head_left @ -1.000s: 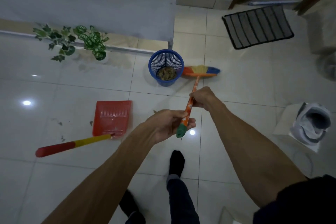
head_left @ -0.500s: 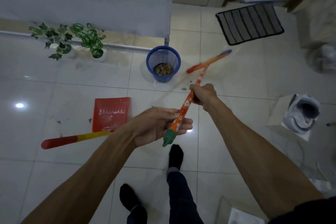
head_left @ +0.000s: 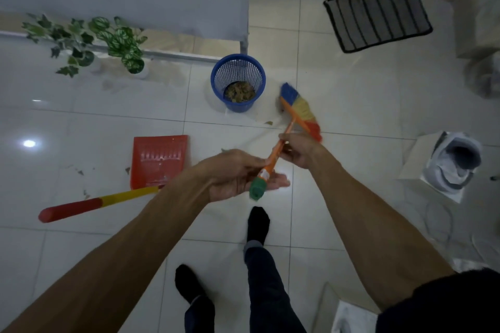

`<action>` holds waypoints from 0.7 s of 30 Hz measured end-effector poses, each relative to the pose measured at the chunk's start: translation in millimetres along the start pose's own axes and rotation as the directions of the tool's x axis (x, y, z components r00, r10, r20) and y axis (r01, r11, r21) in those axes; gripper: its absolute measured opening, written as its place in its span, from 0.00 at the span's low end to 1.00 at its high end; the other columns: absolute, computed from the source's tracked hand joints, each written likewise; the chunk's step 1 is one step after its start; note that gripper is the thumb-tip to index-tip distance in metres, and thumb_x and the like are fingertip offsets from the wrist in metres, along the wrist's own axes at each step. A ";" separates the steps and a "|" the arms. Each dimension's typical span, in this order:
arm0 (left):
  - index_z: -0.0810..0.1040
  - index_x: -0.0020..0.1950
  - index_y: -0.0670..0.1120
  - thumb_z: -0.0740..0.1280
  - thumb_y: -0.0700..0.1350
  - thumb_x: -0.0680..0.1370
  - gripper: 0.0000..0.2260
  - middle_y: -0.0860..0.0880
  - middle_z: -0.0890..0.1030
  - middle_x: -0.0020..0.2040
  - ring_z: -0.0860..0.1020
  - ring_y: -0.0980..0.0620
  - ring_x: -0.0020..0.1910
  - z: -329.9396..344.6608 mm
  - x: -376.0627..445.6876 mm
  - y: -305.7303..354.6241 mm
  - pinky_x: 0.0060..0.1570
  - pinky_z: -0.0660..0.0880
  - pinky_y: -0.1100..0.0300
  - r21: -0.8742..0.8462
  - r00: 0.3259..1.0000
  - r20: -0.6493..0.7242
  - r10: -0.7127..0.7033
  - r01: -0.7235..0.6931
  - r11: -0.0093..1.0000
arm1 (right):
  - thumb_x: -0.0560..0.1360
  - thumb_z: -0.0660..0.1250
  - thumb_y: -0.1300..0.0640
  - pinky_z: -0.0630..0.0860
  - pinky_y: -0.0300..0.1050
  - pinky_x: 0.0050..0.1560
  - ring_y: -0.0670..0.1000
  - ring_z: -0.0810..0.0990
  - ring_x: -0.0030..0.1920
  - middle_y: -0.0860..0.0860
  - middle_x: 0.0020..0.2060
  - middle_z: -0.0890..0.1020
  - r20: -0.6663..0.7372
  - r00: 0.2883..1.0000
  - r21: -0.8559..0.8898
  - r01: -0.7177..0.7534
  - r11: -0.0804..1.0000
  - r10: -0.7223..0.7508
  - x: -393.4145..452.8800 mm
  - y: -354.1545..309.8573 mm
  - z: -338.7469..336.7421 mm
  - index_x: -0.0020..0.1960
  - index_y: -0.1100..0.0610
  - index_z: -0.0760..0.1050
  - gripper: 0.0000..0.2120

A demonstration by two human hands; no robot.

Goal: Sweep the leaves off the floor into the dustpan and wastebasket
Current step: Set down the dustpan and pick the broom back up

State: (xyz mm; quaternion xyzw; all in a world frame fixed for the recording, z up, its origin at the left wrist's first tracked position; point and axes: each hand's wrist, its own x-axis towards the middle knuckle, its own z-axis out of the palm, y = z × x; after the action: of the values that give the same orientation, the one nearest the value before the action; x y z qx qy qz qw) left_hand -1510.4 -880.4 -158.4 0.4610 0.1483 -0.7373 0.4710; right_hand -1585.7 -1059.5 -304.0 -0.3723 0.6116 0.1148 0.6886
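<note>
We hold the broom [head_left: 281,140] with both hands. Our left hand [head_left: 238,173] supports the upper end of the orange handle just above its green end cap [head_left: 257,190], with the handle lying across the palm and the thumb over it; the fingers extend loosely beneath. Our right hand [head_left: 300,149] grips the handle lower down, fingers curled round it, close to the broom head. The broom head [head_left: 300,112], with blue, yellow and red bristles, meets the white tiled floor [head_left: 81,127] just right of the wastebasket. A single leaf [head_left: 268,123] lies on the floor near the bristles, between the broom head and the wastebasket. The blue mesh wastebasket [head_left: 238,81] stands upright and contains a layer of brown leaves at its bottom. The red dustpan [head_left: 159,159] lies flat on the floor to the left of our hands, its red and yellow handle [head_left: 94,204] pointing toward the lower left. Small leaf fragments [head_left: 81,171] are scattered on the floor left of the dustpan. Beyond, green potted plants [head_left: 89,40] stand by a low ledge, a striped mat [head_left: 378,16] lies at upper right, and a white shoe [head_left: 454,165] rests on a box at right. Our feet, in black socks [head_left: 258,224], stand below the hands.
</note>
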 end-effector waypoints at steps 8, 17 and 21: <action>0.72 0.63 0.24 0.64 0.39 0.81 0.18 0.30 0.82 0.55 0.83 0.36 0.55 -58.8 -77.7 -60.1 0.51 0.83 0.54 0.049 0.997 -0.077 -0.023 0.027 0.998 | 0.82 0.63 0.64 0.83 0.49 0.35 0.54 0.82 0.36 0.59 0.36 0.79 0.107 0.990 -0.115 -0.075 0.990 0.087 -35.6 82.8 71.0 0.46 0.64 0.73 0.06; 0.78 0.55 0.31 0.67 0.40 0.78 0.12 0.32 0.83 0.49 0.86 0.44 0.43 -116.4 -199.2 -103.5 0.40 0.84 0.59 0.206 0.998 -0.067 0.004 0.010 0.978 | 0.81 0.61 0.66 0.81 0.43 0.32 0.50 0.78 0.33 0.55 0.33 0.76 0.184 0.981 -0.104 -0.041 0.994 0.060 -134.9 160.6 169.2 0.43 0.61 0.70 0.08; 0.77 0.56 0.31 0.68 0.42 0.78 0.14 0.33 0.82 0.49 0.86 0.43 0.44 -138.0 -247.2 -117.0 0.37 0.83 0.61 0.263 0.999 0.023 0.027 -0.032 0.964 | 0.80 0.61 0.68 0.83 0.45 0.35 0.49 0.77 0.30 0.54 0.30 0.75 0.144 0.987 -0.031 0.073 0.997 -0.068 -178.7 176.5 192.6 0.43 0.60 0.70 0.08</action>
State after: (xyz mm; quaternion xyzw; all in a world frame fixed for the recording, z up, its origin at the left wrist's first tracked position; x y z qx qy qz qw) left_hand -1500.7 -592.4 -54.3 0.5146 0.0377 -0.7477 0.4179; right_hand -1588.6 -757.7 -208.8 -0.3969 0.5450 0.1279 0.7273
